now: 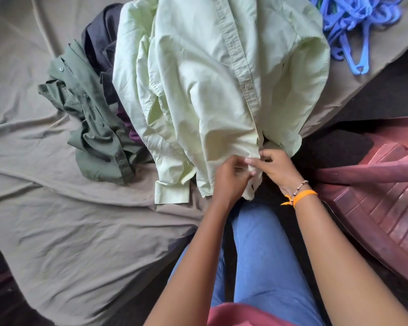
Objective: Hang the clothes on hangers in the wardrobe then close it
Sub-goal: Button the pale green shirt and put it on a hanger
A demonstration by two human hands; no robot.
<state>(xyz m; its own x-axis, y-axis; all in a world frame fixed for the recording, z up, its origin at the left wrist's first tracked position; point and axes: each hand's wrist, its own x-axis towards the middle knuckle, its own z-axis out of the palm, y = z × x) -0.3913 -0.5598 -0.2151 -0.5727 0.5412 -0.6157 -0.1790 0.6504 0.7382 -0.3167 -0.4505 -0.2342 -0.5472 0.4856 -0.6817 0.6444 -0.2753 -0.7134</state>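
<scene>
Head view. I see both hands meeting at the bottom hem of a pale green shirt (212,95), which lies spread on the bed (57,231) and runs away from the hands toward the top of the frame. My left hand (231,180) has its fingers curled into the fabric at the hem, just left of the button placket. My right hand (276,168) pinches the placket edge right beside it, fingertips touching the cloth; the two hands are nearly touching each other. I cannot tell whether a button sits between the fingers.

The right wrist carries an orange band (302,196) and a beaded bracelet (299,187).

Left of the hands and farther out, a crumpled olive shirt (97,128) lies on the sheet, touching the pale shirt's sleeve side. Beyond it, a dark garment (99,41) shows partly under the pale shirt, and a sliver of purple cloth (133,135) peeks out between the olive and the pale one.

Far beyond the right hand, at the upper right corner, a tangle of blue hangers (353,27) rests on the bed, well apart from the hands.

Right of the right hand stands a reddish plastic chair (375,196). Below the hands I see blue jeans (257,255).
</scene>
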